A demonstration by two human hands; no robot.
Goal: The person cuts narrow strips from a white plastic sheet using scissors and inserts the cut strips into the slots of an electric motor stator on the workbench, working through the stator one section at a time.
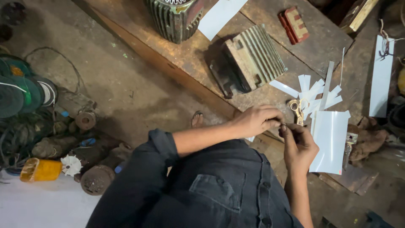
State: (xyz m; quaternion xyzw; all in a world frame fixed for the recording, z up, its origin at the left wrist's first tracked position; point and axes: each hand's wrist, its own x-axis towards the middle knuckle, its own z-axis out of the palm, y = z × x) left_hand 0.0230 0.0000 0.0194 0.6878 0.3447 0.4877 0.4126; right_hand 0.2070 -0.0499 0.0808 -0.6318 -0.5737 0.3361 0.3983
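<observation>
Strips of white insulating sheet lie fanned out right of centre in the frame, just beyond our hands, and that pile reads to us as the finished part: a good handful already cut. Below it, a larger white sheet hangs off the bench edge uncut, and another long white piece sits far right, so we judge plenty of stock is left. Scissors rest on the wooden bench right beside the pile, touching no hand.

Now the hands. Our left hand comes across from the lower left, fingers curled tight, thumb and forefinger pinched together. Our right hand rises from the bottom of the frame, its fingertips meeting the left's. Between them sits something small and thin; we cannot tell what it is, as the fingers hide nearly all of it. Both hands are closed to a pinch, none spread. The cut pile lies just above and right of that pinch, near but not touching.

A ribbed motor housing lies on the bench, above the hands.
</observation>
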